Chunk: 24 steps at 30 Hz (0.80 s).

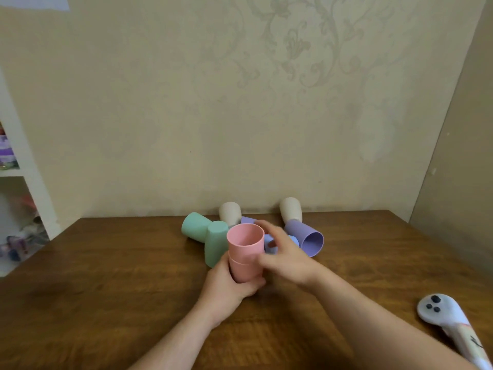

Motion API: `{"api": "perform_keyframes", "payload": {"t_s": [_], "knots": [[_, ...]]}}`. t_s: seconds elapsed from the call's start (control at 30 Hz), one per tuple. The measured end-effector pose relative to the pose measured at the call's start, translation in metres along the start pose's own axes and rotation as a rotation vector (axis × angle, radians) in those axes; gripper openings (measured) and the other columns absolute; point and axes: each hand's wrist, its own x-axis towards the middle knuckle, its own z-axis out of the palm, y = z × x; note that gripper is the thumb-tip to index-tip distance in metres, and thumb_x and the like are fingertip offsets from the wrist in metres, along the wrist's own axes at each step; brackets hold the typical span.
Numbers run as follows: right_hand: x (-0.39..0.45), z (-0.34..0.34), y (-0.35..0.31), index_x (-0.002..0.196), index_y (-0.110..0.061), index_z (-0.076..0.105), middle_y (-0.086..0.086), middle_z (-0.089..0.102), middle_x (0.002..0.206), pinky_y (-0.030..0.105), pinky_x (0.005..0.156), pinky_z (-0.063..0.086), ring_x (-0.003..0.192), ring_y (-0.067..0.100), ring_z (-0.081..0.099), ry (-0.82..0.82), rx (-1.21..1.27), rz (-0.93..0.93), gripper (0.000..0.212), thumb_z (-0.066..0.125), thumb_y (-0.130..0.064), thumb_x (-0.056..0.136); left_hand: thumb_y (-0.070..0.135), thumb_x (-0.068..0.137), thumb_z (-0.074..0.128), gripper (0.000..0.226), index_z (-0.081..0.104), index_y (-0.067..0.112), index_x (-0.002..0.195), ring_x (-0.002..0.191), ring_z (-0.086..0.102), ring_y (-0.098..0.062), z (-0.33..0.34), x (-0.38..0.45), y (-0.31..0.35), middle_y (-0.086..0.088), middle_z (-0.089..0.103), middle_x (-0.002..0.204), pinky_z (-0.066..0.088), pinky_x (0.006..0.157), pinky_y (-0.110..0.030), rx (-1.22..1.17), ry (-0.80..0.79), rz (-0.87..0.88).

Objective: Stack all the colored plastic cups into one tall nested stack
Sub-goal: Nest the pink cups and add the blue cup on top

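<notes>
Two pink cups (245, 249) stand nested and upright, mouth up, at the middle of the wooden table (106, 276). My left hand (229, 284) grips the lower one. My right hand (285, 252) is blurred just to the right, fingers spread over a light blue cup (270, 243) that it partly hides. Two green cups (196, 227) (216, 245) lie to the left. A purple cup (306, 237) lies on its side to the right, mouth toward me. Another purple cup (247, 220) peeks out behind the pink ones. Two beige cups (230, 213) (290, 209) sit by the wall.
A white handheld controller (448, 319) lies at the table's right front. A white shelf (24, 182) with small items stands to the left. The papered wall runs right behind the cups.
</notes>
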Motion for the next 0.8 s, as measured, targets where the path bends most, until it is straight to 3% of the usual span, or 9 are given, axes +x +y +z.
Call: {"api": "perform_keyframes", "payload": {"t_s": [0.07, 0.13, 0.2, 0.27, 0.33, 0.43, 0.6, 0.7, 0.8], "knots": [[0.008, -0.023, 0.004, 0.159, -0.028, 0.047, -0.004, 0.049, 0.157, 0.029, 0.107, 0.045, 0.144, 0.019, 0.045, 0.046, -0.032, -0.007, 0.089, 0.058, -0.038, 0.071, 0.054, 0.061, 0.101, 0.081, 0.058, 0.058, 0.129, 0.106, 0.076, -0.002, -0.001, 0.0, 0.003, 0.027, 0.077, 0.117, 0.065, 0.085, -0.026, 0.045, 0.011, -0.001], [0.02, -0.041, 0.013, 0.161, -0.026, 0.044, -0.001, 0.045, 0.161, 0.04, 0.116, 0.04, 0.146, 0.027, 0.038, 0.099, -0.43, -0.022, 0.087, 0.057, -0.025, 0.076, 0.057, 0.059, 0.1, 0.106, 0.041, 0.058, 0.147, 0.116, 0.066, 0.003, -0.001, -0.001, 0.006, 0.033, 0.067, 0.128, 0.061, 0.094, -0.027, 0.082, 0.047, 0.022], [0.027, -0.043, 0.027, 0.164, -0.031, 0.035, -0.003, 0.038, 0.166, 0.048, 0.117, 0.039, 0.145, 0.032, 0.033, -0.002, -0.907, -0.042, 0.089, 0.065, -0.018, 0.082, 0.059, 0.057, 0.099, 0.121, 0.032, 0.053, 0.157, 0.123, 0.061, 0.005, -0.001, -0.002, 0.008, 0.034, 0.059, 0.137, 0.06, 0.102, -0.033, 0.098, 0.054, 0.037], [0.028, -0.036, 0.048, 0.167, -0.034, 0.024, -0.004, 0.032, 0.169, 0.051, 0.117, 0.038, 0.147, 0.032, 0.033, -0.112, -1.1, -0.067, 0.095, 0.07, -0.023, 0.085, 0.061, 0.056, 0.099, 0.12, 0.032, 0.056, 0.156, 0.122, 0.062, 0.005, -0.002, -0.003, 0.008, 0.034, 0.061, 0.136, 0.062, 0.101, -0.033, 0.102, 0.055, 0.036], [0.027, -0.029, 0.064, 0.168, -0.034, 0.022, -0.003, 0.035, 0.169, 0.051, 0.113, 0.039, 0.142, 0.032, 0.038, -0.084, -1.174, -0.123, 0.095, 0.071, -0.03, 0.087, 0.061, 0.056, 0.099, 0.113, 0.035, 0.062, 0.149, 0.12, 0.063, 0.009, -0.003, -0.003, 0.008, 0.037, 0.063, 0.133, 0.061, 0.098, -0.028, 0.114, 0.065, 0.038], [0.025, -0.024, 0.072, 0.164, -0.03, 0.03, -0.001, 0.042, 0.164, 0.049, 0.107, 0.043, 0.137, 0.03, 0.043, 0.012, -1.171, -0.176, 0.089, 0.073, -0.03, 0.086, 0.06, 0.058, 0.1, 0.102, 0.037, 0.072, 0.138, 0.115, 0.061, 0.018, -0.003, -0.004, 0.009, 0.037, 0.065, 0.131, 0.06, 0.094, -0.025, 0.112, 0.086, 0.028], [0.016, -0.026, 0.065, 0.155, -0.024, 0.043, 0.0, 0.053, 0.153, 0.047, 0.106, 0.048, 0.134, 0.029, 0.051, 0.05, -0.99, -0.221, 0.081, 0.079, -0.018, 0.082, 0.056, 0.059, 0.1, 0.093, 0.038, 0.085, 0.122, 0.11, 0.065, 0.017, -0.003, -0.005, 0.01, 0.042, 0.066, 0.122, 0.06, 0.068, -0.01, 0.05, 0.075, 0.023], [0.002, -0.024, 0.068, 0.148, -0.028, 0.046, -0.004, 0.059, 0.144, 0.041, 0.102, 0.052, 0.129, 0.024, 0.056, 0.137, -0.838, -0.208, 0.08, 0.083, -0.022, 0.077, 0.058, 0.056, 0.1, 0.094, 0.041, 0.078, 0.126, 0.107, 0.069, 0.012, -0.003, -0.006, 0.01, 0.037, 0.069, 0.12, 0.061, 0.069, -0.013, 0.038, 0.073, 0.02], [-0.011, -0.024, 0.072, 0.15, -0.04, 0.042, -0.018, 0.061, 0.139, 0.035, 0.1, 0.055, 0.124, 0.008, 0.06, 0.284, -0.537, -0.116, 0.091, 0.085, -0.025, 0.071, 0.065, 0.054, 0.097, 0.096, 0.037, 0.078, 0.128, 0.11, 0.065, 0.015, -0.003, -0.001, 0.015, 0.041, 0.066, 0.122, 0.056, 0.073, -0.008, 0.045, 0.066, 0.015]]}}
